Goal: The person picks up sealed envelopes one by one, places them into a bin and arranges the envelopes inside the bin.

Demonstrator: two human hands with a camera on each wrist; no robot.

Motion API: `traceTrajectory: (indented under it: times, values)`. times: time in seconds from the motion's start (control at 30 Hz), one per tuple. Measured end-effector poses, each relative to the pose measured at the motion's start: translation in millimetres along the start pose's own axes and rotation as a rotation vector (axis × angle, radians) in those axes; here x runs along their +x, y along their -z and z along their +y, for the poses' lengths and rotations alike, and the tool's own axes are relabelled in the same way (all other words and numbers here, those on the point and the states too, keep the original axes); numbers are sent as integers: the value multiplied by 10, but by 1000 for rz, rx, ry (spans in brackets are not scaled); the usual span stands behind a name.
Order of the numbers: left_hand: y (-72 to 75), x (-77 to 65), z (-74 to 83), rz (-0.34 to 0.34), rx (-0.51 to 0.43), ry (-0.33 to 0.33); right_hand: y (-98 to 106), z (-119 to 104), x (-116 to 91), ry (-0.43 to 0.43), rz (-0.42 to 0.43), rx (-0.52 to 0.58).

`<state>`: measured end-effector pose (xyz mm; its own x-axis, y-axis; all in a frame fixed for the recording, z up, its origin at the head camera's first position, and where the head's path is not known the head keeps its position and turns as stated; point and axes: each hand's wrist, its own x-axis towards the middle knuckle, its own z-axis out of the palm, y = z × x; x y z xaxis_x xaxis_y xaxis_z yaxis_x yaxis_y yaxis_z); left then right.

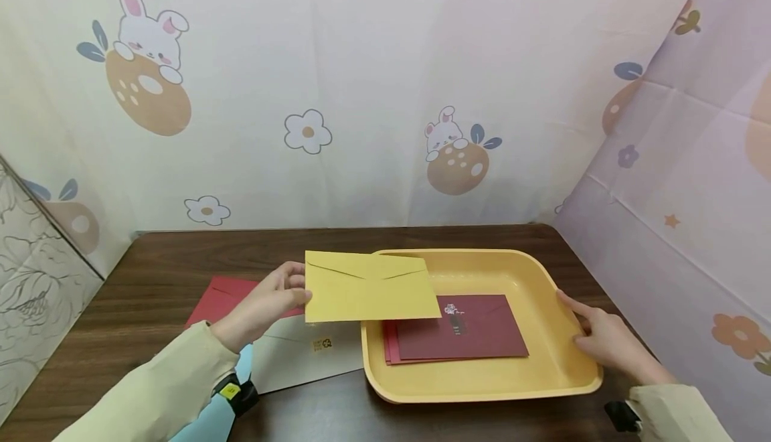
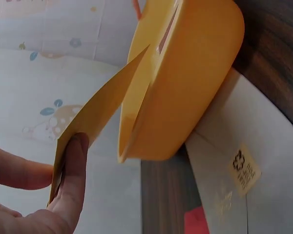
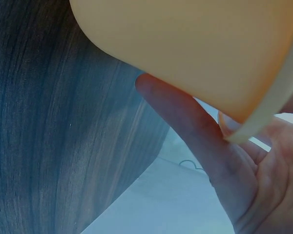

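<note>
Left hand (image 1: 274, 301): pinches a flat, rectangular yellow paper envelope (image 1: 370, 288) by its left edge, thumb on the near face, other fingers behind. Grip narrow, only paper thickness between thumb and fingers. Nearly all of the envelope extends rightward from the grip, center of the frame, flap seams facing the camera. Its right part overhangs the left side of a yellow, round-cornered, glossy tray (image 1: 545, 345), lower right of center. Left wrist view: the envelope slants, far corner above the tray's opening.

Right hand (image 1: 614, 341): holds the tray's right wall at the rim, lower right of the frame; right wrist view shows one finger against the outer wall.

In tray: small stack of dark red paper envelopes (image 1: 488, 341), top one with a pale printed motif, partly covered by the yellow envelope in the head view.

Lower left of center: pale grey envelope (image 1: 289, 361) bearing a small gold label, beside the tray; bright red envelope (image 1: 225, 295) farther left. All on a dark brown wood-grain table (image 1: 162, 261).
</note>
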<state>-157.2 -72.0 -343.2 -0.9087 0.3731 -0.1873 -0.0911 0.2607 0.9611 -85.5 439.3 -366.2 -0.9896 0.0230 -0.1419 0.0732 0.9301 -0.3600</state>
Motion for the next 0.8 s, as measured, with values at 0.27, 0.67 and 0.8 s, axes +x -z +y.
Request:
traceTrajectory:
  times: [0.27, 0.67, 0.8]
  values:
    - [-199, 121, -11, -122, -40, -68, -6, 7, -1, -5, -6, -8]
    - [-608, 330, 95, -203, -106, -76, -7, 17, -3, 6, 6, -17]
    - [-717, 390, 109, -211, -128, -59, -7, 12, 4, 9, 13, -25]
